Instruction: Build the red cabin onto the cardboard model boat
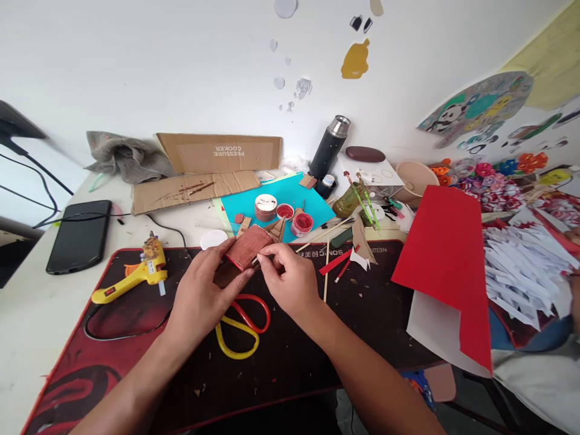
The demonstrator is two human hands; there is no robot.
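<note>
My left hand [206,281] holds a small red-brown painted cardboard piece [249,246] between thumb and fingers, tilted above the mat. At its right edge my right hand [290,275] is closed in a pinch. A small pale bit shows at those fingertips, too little to name. Below both hands lie scissors [235,338] with one red and one yellow handle loop, their blades hidden under the hands. Just behind the piece, on a blue sheet [283,190], stand open paint pots, among them a red one [302,223] and a white-topped one [265,206].
A yellow glue gun [136,275] with a cord lies left on the dark mat [362,326], near a phone [78,235]. Cardboard strips [194,188], a black flask [330,145] and a jar with brushes [347,202] stand behind. Red paper [441,272] overhangs at right.
</note>
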